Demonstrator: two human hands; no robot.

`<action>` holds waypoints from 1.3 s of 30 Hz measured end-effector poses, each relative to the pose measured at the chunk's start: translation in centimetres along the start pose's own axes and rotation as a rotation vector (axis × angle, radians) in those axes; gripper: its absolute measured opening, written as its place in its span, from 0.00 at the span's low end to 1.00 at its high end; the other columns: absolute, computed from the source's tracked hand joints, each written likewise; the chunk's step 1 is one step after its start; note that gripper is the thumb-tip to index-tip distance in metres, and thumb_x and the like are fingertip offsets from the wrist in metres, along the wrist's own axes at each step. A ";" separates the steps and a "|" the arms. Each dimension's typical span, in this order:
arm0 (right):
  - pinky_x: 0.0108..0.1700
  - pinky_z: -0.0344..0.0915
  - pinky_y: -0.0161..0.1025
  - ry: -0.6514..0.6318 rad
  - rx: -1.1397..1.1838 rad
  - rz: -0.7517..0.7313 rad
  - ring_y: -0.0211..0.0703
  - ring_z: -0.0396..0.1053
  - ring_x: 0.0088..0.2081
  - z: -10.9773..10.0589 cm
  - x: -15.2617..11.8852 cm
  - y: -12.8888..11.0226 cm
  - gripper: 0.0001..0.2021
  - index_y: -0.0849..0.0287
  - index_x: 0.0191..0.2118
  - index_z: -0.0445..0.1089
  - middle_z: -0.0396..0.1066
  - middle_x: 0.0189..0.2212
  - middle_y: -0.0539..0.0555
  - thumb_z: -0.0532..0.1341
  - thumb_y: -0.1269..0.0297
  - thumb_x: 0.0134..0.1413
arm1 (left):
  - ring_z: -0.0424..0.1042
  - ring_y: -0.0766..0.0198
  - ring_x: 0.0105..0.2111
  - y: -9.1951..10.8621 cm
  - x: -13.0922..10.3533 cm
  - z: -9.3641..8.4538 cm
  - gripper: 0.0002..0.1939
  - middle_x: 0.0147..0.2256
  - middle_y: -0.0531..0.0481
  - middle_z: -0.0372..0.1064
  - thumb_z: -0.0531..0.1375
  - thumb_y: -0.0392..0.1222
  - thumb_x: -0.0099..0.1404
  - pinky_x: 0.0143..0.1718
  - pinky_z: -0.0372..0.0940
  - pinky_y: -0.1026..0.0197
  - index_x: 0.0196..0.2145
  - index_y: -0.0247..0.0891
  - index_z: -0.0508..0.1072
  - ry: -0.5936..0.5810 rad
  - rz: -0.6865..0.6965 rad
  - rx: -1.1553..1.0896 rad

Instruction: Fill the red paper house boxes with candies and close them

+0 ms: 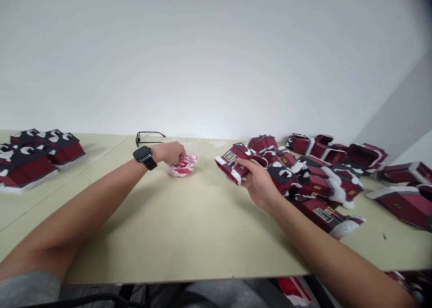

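- The small red house [232,161] is gripped by the right hand [258,182], thumb on top and fingers beneath; it is tipped onto its side, its white-rimmed base turned left, roughly towards the bowl.
- The red-and-white bowl [180,170] is set to the left of that house, with a stretch of table [202,227] between; it is reached by the left hand [173,153], much the nearer one.
- The left fingers are curled together at the bowl's mouth (whether anything is pinched cannot be told).
- The right hand is crowded by a heap of houses [317,186] just beside it.
- Black glasses [137,139] are placed behind the left wrist; more houses [67,150] are grouped farther left.
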State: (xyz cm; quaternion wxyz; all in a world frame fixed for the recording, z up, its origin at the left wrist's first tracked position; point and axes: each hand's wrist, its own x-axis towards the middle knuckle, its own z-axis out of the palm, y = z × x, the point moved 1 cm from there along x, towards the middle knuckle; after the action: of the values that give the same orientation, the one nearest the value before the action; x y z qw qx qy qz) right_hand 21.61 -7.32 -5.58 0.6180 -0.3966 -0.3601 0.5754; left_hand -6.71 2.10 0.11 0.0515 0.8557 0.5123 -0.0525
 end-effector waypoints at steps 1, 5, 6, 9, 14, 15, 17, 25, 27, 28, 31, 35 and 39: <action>0.35 0.76 0.42 -0.008 -0.001 -0.007 0.48 0.75 0.40 0.0 -0.1 0.0 0.19 0.53 0.38 0.73 0.79 0.41 0.51 0.79 0.59 0.41 | 0.55 0.65 0.22 -0.2 0.0 -0.1 0.05 0.24 0.47 0.68 0.60 0.33 0.50 0.28 0.48 0.57 0.20 0.37 0.67 0.002 0.008 -0.005; 0.36 0.72 0.41 -0.029 -0.046 -0.042 0.48 0.74 0.42 0.0 -0.4 0.0 0.20 0.52 0.40 0.73 0.79 0.42 0.50 0.79 0.57 0.43 | 0.65 0.61 0.30 -0.2 -0.8 -2.0 0.02 0.34 0.45 0.75 0.59 0.37 0.58 0.33 0.56 0.59 0.30 0.37 0.72 0.099 0.062 -0.049; 0.37 0.72 0.40 -0.031 -0.063 -0.048 0.48 0.75 0.43 0.1 -0.4 -0.1 0.22 0.51 0.42 0.73 0.79 0.43 0.50 0.79 0.56 0.43 | 0.67 0.61 0.32 0.4 -1.3 -2.7 0.04 0.36 0.45 0.75 0.59 0.40 0.61 0.34 0.57 0.60 0.32 0.37 0.72 0.156 0.102 -0.095; 0.41 0.72 0.41 -0.039 -0.110 -0.061 0.50 0.76 0.46 0.4 -0.7 -0.1 0.27 0.51 0.47 0.73 0.80 0.47 0.50 0.81 0.55 0.41 | 0.69 0.62 0.36 4.1 -3.0 -4.3 0.10 0.39 0.47 0.75 0.57 0.47 0.70 0.38 0.61 0.61 0.39 0.38 0.73 0.256 0.327 -0.330; 0.44 0.72 0.42 -0.183 -0.111 -0.072 0.50 0.76 0.47 0.9 -1.4 0.2 0.29 0.49 0.52 0.72 0.79 0.48 0.50 0.80 0.54 0.43 | 0.70 0.64 0.35 10.8 -4.6 -3.2 0.09 0.39 0.50 0.76 0.55 0.44 0.76 0.38 0.61 0.62 0.43 0.39 0.73 0.381 0.533 -0.428; 0.44 0.72 0.43 -0.214 -0.105 -0.072 0.50 0.76 0.47 0.9 -1.5 0.3 0.29 0.48 0.53 0.72 0.79 0.48 0.50 0.80 0.54 0.45 | 0.71 0.64 0.35 11.4 -4.6 -2.7 0.09 0.39 0.50 0.76 0.54 0.42 0.77 0.38 0.62 0.61 0.44 0.39 0.74 0.430 0.550 -0.392; 0.44 0.73 0.43 -0.257 -0.090 -0.064 0.49 0.75 0.46 0.8 -1.7 0.4 0.29 0.47 0.53 0.73 0.79 0.48 0.50 0.79 0.55 0.46 | 0.72 0.63 0.38 11.9 -4.3 -1.8 0.09 0.40 0.49 0.77 0.54 0.39 0.77 0.41 0.63 0.60 0.44 0.39 0.75 0.523 0.595 -0.307; 0.41 0.74 0.39 -0.272 -0.026 -0.052 0.45 0.76 0.43 1.1 -2.5 -0.1 0.23 0.47 0.50 0.76 0.79 0.45 0.48 0.79 0.56 0.48 | 0.75 0.56 0.49 11.0 -4.2 -1.7 0.13 0.47 0.43 0.80 0.57 0.42 0.78 0.50 0.69 0.54 0.49 0.40 0.81 0.689 0.752 -0.106; 0.43 0.75 0.41 -0.284 -0.030 -0.054 0.47 0.77 0.46 1.1 -2.4 -0.2 0.25 0.47 0.51 0.76 0.80 0.48 0.49 0.79 0.56 0.48 | 0.76 0.56 0.47 11.0 -4.4 -2.0 0.14 0.47 0.43 0.80 0.57 0.42 0.78 0.49 0.70 0.55 0.52 0.41 0.81 0.669 0.743 -0.063; 0.44 0.76 0.43 -0.289 -0.035 -0.051 0.49 0.77 0.47 1.1 -2.4 -0.2 0.25 0.47 0.52 0.76 0.80 0.49 0.49 0.79 0.56 0.48 | 0.76 0.57 0.46 10.9 -4.5 -2.1 0.14 0.47 0.43 0.80 0.57 0.41 0.78 0.48 0.70 0.55 0.52 0.41 0.81 0.668 0.737 -0.051; 0.43 0.77 0.44 -0.284 -0.054 -0.037 0.49 0.77 0.48 0.9 -2.2 -0.2 0.24 0.48 0.51 0.76 0.80 0.49 0.50 0.79 0.55 0.48 | 0.77 0.58 0.45 10.8 -4.6 -2.3 0.15 0.48 0.43 0.79 0.56 0.40 0.78 0.46 0.70 0.57 0.53 0.41 0.82 0.659 0.733 -0.031; 0.40 0.77 0.41 -0.289 -0.093 -0.035 0.48 0.77 0.45 0.8 -2.1 -0.1 0.24 0.49 0.50 0.76 0.80 0.47 0.50 0.79 0.54 0.49 | 0.76 0.56 0.47 10.8 -4.6 -2.4 0.16 0.48 0.41 0.78 0.53 0.39 0.79 0.48 0.70 0.56 0.53 0.40 0.81 0.646 0.742 0.013; 0.39 0.76 0.39 -0.331 -0.085 -0.028 0.47 0.77 0.44 0.8 -2.1 -0.1 0.24 0.49 0.53 0.76 0.79 0.47 0.51 0.78 0.54 0.52 | 0.75 0.56 0.47 10.7 -4.6 -2.4 0.17 0.48 0.40 0.78 0.53 0.40 0.79 0.48 0.70 0.56 0.53 0.39 0.80 0.654 0.731 0.047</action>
State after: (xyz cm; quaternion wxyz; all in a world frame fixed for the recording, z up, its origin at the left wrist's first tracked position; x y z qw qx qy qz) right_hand 20.77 -9.34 -5.09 0.5407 -0.3171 -0.4864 0.6087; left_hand 0.64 -6.56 3.49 -0.1165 0.9521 0.1662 0.2287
